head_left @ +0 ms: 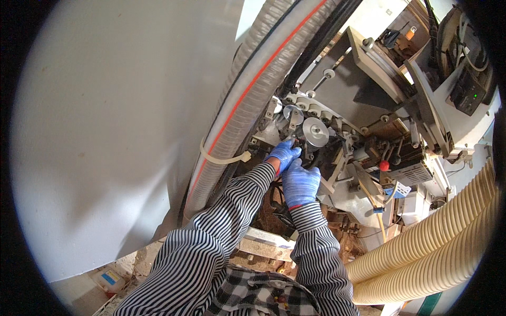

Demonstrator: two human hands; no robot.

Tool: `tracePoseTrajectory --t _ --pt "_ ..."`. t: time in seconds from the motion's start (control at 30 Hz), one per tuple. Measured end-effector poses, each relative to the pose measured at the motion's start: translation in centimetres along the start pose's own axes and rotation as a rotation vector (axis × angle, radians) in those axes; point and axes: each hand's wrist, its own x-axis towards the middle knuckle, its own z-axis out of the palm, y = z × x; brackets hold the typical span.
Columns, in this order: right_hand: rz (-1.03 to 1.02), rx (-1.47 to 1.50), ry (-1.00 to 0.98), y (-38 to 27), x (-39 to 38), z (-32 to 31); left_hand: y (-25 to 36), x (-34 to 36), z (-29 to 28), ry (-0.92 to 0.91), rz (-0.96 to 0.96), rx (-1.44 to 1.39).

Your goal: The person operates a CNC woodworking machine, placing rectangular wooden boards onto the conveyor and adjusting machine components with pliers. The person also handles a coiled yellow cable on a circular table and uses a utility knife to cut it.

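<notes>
My left hand (284, 154), in a blue glove, reaches into the machine just below a silver disc (317, 131), its fingers curled on a small part I cannot make out. Right beside and slightly below it is my right hand (300, 183), also gloved, fingers bent inward at the same spot; what they hold is hidden. A row of small rollers (314, 109) and a smaller disc (293, 115) sit above both hands. A dark metal bracket (336, 163) lies to their right.
A clear ribbed hose with a red stripe (240, 100) runs along my left, beside a pale panel (100, 131). Two beige corrugated hoses (421, 242) cross the lower right. A red knob (384, 165), angled metal plates (379, 68) and a control box (466, 95) stand at right.
</notes>
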Motion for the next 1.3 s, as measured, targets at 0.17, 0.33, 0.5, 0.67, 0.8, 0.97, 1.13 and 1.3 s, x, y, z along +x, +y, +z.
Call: tracePoseTrajectory --t 0.17,0.33,0.5,0.67,0.8,0.97,1.13,1.3 --pt "-0.021 -0.025 -0.030 -0.1 0.0 -0.3 -0.6 0.5 0.0 0.062 0.057 0.101" --pt "0.000 -0.014 -0.051 0.0 0.1 0.0 -0.6 0.5 0.1 0.030 0.022 0.045" --pt "-0.010 -0.034 -0.055 -0.2 0.2 -0.4 -0.9 0.6 -0.1 0.041 0.040 0.051" --pt "-0.004 0.012 -0.022 0.1 -0.2 0.0 -0.3 0.1 0.2 0.018 0.000 0.049" --pt "-0.031 0.006 0.012 -0.4 -0.2 -0.4 -2.7 1.4 -0.1 0.009 0.018 0.032" --pt "-0.019 0.014 -0.007 0.0 -0.3 0.1 -1.1 0.2 0.4 0.007 -0.025 -0.036" --pt "-0.034 0.022 -0.065 -0.1 -0.1 -0.8 -0.1 -0.4 0.0 -0.008 -0.032 -0.126" --pt "-0.015 0.042 -0.129 0.0 0.1 -1.5 0.0 -0.4 0.1 0.037 -0.006 -0.090"
